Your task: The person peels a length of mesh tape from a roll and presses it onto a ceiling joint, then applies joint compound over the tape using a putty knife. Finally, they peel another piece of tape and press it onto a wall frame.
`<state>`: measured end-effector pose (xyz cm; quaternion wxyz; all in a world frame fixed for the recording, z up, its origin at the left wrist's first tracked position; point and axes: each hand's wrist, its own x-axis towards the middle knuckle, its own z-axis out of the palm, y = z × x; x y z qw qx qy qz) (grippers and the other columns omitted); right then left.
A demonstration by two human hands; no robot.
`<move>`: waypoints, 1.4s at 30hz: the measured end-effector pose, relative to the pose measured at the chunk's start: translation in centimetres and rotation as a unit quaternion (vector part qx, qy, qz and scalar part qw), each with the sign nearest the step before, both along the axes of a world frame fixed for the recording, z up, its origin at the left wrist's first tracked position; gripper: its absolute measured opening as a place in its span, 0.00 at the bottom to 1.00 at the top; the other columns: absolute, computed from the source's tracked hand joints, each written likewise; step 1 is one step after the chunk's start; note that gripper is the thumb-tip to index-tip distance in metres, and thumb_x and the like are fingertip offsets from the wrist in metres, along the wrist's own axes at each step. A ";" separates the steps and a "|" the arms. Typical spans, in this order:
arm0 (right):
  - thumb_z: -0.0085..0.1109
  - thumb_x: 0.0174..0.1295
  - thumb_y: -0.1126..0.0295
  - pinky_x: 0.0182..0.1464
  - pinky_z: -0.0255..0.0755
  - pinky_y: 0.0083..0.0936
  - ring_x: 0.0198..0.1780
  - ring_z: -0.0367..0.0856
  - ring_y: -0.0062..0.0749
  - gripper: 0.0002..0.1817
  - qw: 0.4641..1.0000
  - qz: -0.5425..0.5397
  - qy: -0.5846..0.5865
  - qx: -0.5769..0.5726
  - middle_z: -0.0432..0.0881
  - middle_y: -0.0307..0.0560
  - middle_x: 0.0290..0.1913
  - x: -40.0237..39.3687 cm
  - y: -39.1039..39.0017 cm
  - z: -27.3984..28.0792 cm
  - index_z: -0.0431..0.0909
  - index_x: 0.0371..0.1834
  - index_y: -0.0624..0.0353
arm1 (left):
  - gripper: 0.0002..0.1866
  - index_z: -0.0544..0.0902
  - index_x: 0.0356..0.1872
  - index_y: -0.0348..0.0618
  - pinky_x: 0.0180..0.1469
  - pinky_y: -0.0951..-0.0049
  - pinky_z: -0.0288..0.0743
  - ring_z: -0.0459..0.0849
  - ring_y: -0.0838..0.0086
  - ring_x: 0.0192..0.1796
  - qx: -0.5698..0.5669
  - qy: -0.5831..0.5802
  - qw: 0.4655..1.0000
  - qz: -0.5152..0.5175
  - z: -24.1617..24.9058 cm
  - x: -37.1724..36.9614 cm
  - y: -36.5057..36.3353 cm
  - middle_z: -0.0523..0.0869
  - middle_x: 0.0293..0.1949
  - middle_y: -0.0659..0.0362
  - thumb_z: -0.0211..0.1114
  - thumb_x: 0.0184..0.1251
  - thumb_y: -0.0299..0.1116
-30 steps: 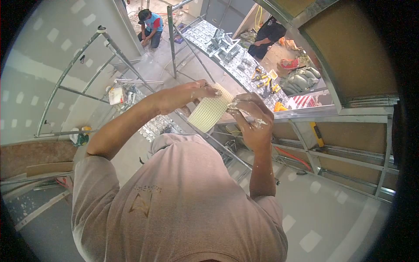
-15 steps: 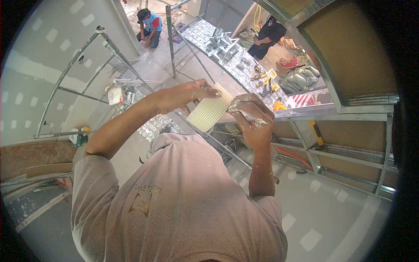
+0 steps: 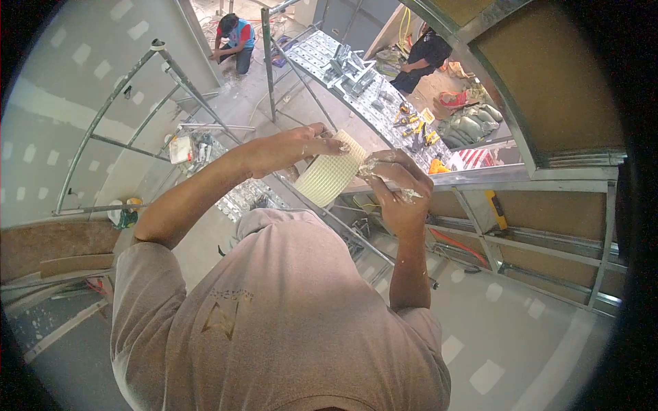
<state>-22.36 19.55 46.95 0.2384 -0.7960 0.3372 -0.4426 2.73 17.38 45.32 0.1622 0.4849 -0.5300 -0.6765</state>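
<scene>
A roll of pale yellow mesh tape point(image 3: 329, 177) with a fine grid is held up in front of my chest, tilted. My left hand point(image 3: 296, 151) grips it from the left, thumb lying across its upper edge and the other fingers partly hidden behind. My right hand point(image 3: 397, 181) is closed at the roll's right edge, fingertips pinching there. Whether they hold the loose tape end or the roll itself is hard to tell. White compound is smeared over the right fingers and the left thumb.
Scaffold frames point(image 3: 130, 130) stand at left. A perforated metal platform point(image 3: 370, 89) carries metal parts and yellow-black tools point(image 3: 415, 127). One person point(image 3: 236, 44) kneels on the floor beyond; another person point(image 3: 419, 61) is at right. Metal wall framing point(image 3: 534, 250) runs along the right, with a yellow tool point(image 3: 496, 209).
My hands and the mesh tape roll stay almost in place, with only a tiny shift. The kneeling person beyond has turned and reaches toward the wall at left.
</scene>
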 end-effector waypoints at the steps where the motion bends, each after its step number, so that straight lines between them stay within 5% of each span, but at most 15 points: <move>1: 0.74 0.50 0.86 0.43 0.81 0.30 0.41 0.88 0.38 0.14 1.000 0.000 0.000 0.000 0.88 0.49 0.40 0.0 0.0 0.0 0.86 0.39 0.62 | 0.52 0.56 0.82 0.37 0.55 0.62 0.84 0.78 0.61 0.68 0.000 0.000 1.000 0.000 0.0 0.0 0.1 0.73 0.72 0.47 0.63 0.68 0.63; 3: 0.75 0.49 0.85 0.42 0.81 0.29 0.41 0.89 0.38 0.13 1.000 0.010 -0.017 0.010 0.88 0.49 0.40 0.0 -0.1 0.0 0.86 0.38 0.62 | 0.53 0.65 0.72 0.23 0.47 0.63 0.87 0.83 0.52 0.62 -0.046 0.049 0.998 -0.015 0.2 0.0 0.2 0.80 0.60 0.36 0.58 0.70 0.71; 13: 0.73 0.49 0.86 0.42 0.81 0.29 0.41 0.89 0.38 0.14 1.000 0.012 0.009 0.010 0.88 0.49 0.40 -0.3 -0.1 0.0 0.87 0.39 0.61 | 0.53 0.70 0.73 0.27 0.50 0.60 0.86 0.80 0.50 0.65 -0.067 0.028 0.997 -0.013 0.1 -0.2 0.1 0.76 0.63 0.41 0.59 0.68 0.72; 16: 0.72 0.50 0.87 0.41 0.81 0.29 0.40 0.89 0.38 0.14 1.000 0.009 0.018 -0.006 0.87 0.49 0.41 -0.2 0.0 0.1 0.86 0.39 0.60 | 0.49 0.57 0.82 0.37 0.56 0.58 0.84 0.77 0.60 0.70 -0.009 0.030 0.999 -0.025 0.0 0.1 -0.3 0.70 0.74 0.45 0.63 0.70 0.61; 22: 0.71 0.51 0.87 0.41 0.81 0.30 0.39 0.88 0.40 0.15 1.000 -0.006 0.030 -0.003 0.86 0.48 0.41 0.1 0.2 -0.1 0.85 0.40 0.59 | 0.47 0.62 0.78 0.38 0.53 0.62 0.85 0.81 0.64 0.64 -0.001 0.027 0.999 -0.019 -0.1 0.3 -0.3 0.76 0.68 0.47 0.61 0.71 0.63; 24: 0.71 0.52 0.87 0.40 0.80 0.30 0.39 0.88 0.40 0.15 0.999 0.003 0.018 -0.028 0.86 0.48 0.41 0.2 0.2 -0.3 0.84 0.40 0.59 | 0.51 0.71 0.68 0.28 0.42 0.66 0.86 0.86 0.59 0.56 -0.064 0.034 0.997 -0.017 -0.3 0.2 -0.2 0.82 0.56 0.41 0.58 0.69 0.74; 42: 0.70 0.50 0.87 0.38 0.79 0.29 0.36 0.87 0.39 0.13 0.999 0.011 0.013 -0.029 0.86 0.49 0.39 0.2 0.4 -0.7 0.85 0.37 0.59 | 0.48 0.71 0.63 0.29 0.42 0.66 0.83 0.88 0.60 0.48 -0.029 0.043 0.999 0.007 -0.3 -0.2 -0.4 0.85 0.47 0.42 0.69 0.62 0.68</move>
